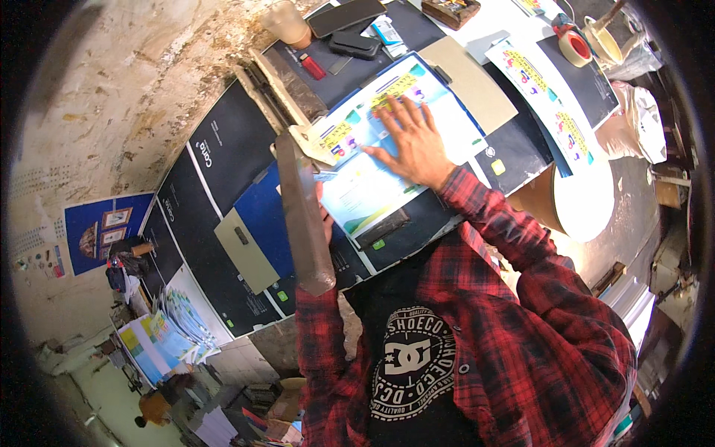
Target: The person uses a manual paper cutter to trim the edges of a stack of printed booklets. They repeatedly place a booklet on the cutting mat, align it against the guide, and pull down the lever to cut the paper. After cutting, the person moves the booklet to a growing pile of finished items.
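My right hand (414, 145) lies flat with its fingers spread on a printed colour sheet (365, 195). This sheet rests on the bed of a paper cutter, its left edge by the cutter's metal bar (309, 145). A long brown blade arm (304, 223) stands raised at that edge, blurred along part of its length. Behind the arm, my left hand (326, 217) shows only in part, close to the sheet's left edge. Its fingers are mostly hidden, so whether they grip anything cannot be made out.
Beyond the sheet lie a black case (353, 45), a red lighter (313, 67) and a plastic cup (287, 26). A printed strip stack (540, 100) sits to the right, near a tape roll (574, 48) and a round white-topped stool (585, 197). Left is a stained wall (112, 97).
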`<state>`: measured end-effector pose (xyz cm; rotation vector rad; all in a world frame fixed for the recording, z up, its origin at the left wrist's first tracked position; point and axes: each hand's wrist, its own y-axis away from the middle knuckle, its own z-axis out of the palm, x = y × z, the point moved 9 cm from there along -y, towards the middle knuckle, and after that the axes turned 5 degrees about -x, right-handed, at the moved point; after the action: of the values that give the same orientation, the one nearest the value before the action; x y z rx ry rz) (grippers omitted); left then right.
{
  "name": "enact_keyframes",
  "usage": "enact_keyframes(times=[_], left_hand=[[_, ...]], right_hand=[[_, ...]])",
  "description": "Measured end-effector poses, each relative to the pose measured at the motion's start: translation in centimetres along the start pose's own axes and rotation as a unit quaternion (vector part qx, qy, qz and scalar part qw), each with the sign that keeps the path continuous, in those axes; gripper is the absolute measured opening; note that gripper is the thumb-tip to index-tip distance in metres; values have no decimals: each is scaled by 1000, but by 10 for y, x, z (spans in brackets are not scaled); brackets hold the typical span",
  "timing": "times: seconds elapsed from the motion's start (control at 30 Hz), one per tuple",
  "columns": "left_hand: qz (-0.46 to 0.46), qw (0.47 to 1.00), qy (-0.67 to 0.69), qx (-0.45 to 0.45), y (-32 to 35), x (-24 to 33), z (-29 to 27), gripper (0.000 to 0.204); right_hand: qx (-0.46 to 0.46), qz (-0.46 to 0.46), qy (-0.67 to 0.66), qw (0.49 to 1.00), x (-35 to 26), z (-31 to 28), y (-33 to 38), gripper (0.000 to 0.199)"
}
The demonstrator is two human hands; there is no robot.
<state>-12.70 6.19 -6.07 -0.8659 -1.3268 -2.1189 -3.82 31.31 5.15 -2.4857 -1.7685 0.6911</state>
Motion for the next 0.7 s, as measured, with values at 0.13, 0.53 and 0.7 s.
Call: enact_keyframes(times=[0.13,0.53,0.7], left_hand=[[-35,999,-24,-21,11,16,-8,41],[-6,999,-35,-32,-5,2,-19,35],[-35,998,-56,-6,1,10,-18,34]], right_hand=[[11,2,-11,1000,-17,11,2,76],[-15,-2,40,999,-2,9,-4,98],[3,4,17,1000,-14,17,-4,95]])
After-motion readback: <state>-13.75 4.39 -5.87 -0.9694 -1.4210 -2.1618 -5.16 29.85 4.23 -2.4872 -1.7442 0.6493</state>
